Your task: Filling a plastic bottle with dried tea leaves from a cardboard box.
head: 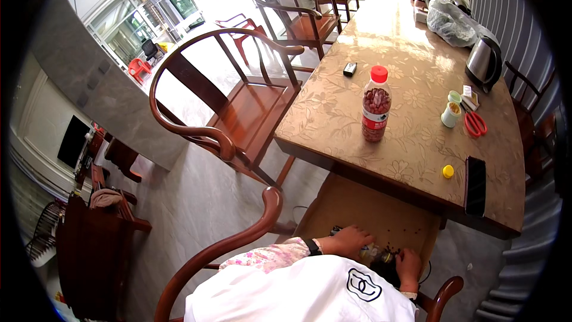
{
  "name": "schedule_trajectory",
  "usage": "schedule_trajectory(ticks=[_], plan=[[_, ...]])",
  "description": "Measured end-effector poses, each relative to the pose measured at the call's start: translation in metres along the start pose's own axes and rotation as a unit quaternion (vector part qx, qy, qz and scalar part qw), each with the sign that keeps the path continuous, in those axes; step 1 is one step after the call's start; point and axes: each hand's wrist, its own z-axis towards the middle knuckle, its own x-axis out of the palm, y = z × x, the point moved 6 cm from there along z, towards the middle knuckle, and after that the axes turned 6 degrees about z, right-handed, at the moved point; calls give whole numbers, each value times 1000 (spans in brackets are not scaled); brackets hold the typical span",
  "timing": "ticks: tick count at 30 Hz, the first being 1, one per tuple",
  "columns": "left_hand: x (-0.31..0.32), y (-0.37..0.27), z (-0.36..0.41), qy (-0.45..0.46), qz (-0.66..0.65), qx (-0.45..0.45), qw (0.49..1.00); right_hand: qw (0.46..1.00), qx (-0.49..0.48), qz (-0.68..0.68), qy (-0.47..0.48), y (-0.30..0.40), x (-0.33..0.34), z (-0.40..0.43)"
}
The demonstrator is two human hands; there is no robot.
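My left hand [354, 240] reaches into the pulled-out drawer [348, 205], its fingers over the body of a small clear plastic bottle [376, 253]. The bottle lies on its side, its neck pointing towards my right hand [408, 263]. Right-hand fingertips are bent close together near the bottle's mouth; whether they pinch something is too small to tell. Small dark bits [392, 249] lie around the mouth, and a few more are scattered on the drawer bottom. A black item [336, 230] shows beside my left wrist. My white top hides the drawer's near part.
On the table [339, 143] stand a red-capped bottle of reddish nuts or beans [376, 107], a toothpick holder [451, 114] and an electric kettle [482, 63]. Red-handled scissors [475, 124], a yellow cap [448, 171] and a phone [475, 186] lie there too. A wooden armchair [246, 116] stands left.
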Motion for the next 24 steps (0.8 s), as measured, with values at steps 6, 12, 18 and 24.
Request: schedule_trajectory(ticks=[6, 12, 18, 24], plan=[[0, 1, 0, -12, 0, 2, 1000, 1000, 1, 14, 15, -1, 2, 2], [-10, -6, -6, -49, 15, 22, 998, 1000, -24, 13, -7, -2, 4, 0], [-13, -11, -3, -2, -33, 9, 999, 999, 23, 37, 15, -11, 8, -5], [-5, 1, 9, 93, -28, -66, 993, 999, 4, 53, 6, -3, 0, 5]])
